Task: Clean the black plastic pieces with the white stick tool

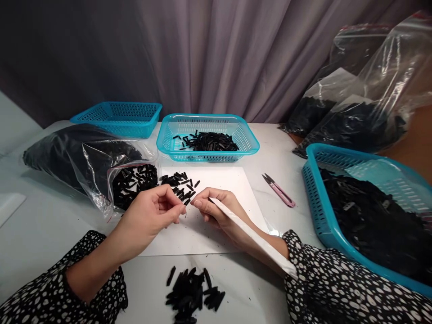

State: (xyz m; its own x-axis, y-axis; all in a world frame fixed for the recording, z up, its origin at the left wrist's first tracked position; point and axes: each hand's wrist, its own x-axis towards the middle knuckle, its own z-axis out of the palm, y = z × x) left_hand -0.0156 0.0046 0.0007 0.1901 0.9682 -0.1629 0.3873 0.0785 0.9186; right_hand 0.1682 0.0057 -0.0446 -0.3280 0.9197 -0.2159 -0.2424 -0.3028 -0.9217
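Note:
My left hand [153, 213] is curled over a white sheet [216, 180], its fingertips pinched on a small black piece [185, 210]. My right hand [216, 209] meets it from the right, fingers closed around a long white tool [249, 236] that runs back along my wrist. Just beyond the fingertips lies a loose heap of black pieces [180, 184] on the sheet. Another pile of black pieces [194, 290] lies near me on the table.
A teal basket [207, 137] with black pieces stands behind the sheet, an empty blue basket [118, 118] to its left. An open plastic bag [91, 164] of pieces lies left. Pink snips [278, 190], a large full basket [364, 211] and several bags [357, 103] are right.

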